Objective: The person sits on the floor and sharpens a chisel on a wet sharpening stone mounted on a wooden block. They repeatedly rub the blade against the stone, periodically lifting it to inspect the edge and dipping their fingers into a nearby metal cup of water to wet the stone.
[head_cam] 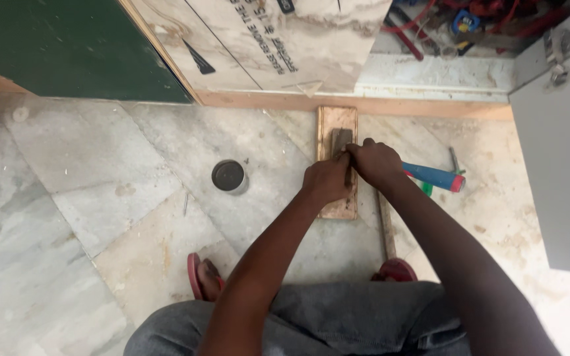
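Note:
A flat wooden block (329, 126) lies on the marble floor in front of me, with a dark sharpening stone (341, 138) set in its top. My left hand (325, 178) and my right hand (376, 162) are pressed together over the near end of the stone. Both are closed around something small that the fingers hide, and I cannot tell what it is. Just right of my right hand lies a tool with a blue handle and red end (435, 177), on the floor and untouched.
A small round dark tin (229, 176) stands on the floor to the left. A thin wooden strip (385, 225) lies beside the block. A grey cabinet (562, 151) stands at the right, a green board (67, 46) and marble-patterned panel (278, 39) at the back. My feet wear red sandals (196, 273).

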